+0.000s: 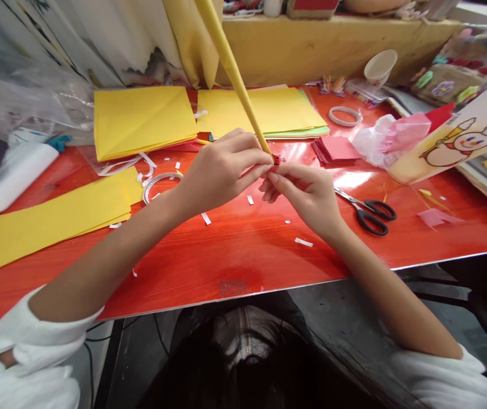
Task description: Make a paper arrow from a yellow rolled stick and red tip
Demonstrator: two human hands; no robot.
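A long, thin yellow paper tube (237, 79) slants down from the top of the view, its tapered end between my hands. My left hand (229, 165) is closed around that lower end with its fingertips. A small crumpled piece of red paper (279, 159) sits at the tip, pinched by the thumb and fingers of my right hand (305, 190). The fingertips of both hands nearly meet and hide part of the join. Black-handled scissors (373, 215) lie on the table just right of my right hand.
Yellow paper stacks (141, 122) lie behind and left of my hands on the red table (235, 255). A tape roll (160, 184) is by my left forearm. Red paper squares (337, 149), a paper cup (380, 67) and crumpled plastic (373, 139) stand right. White paper scraps lie scattered.
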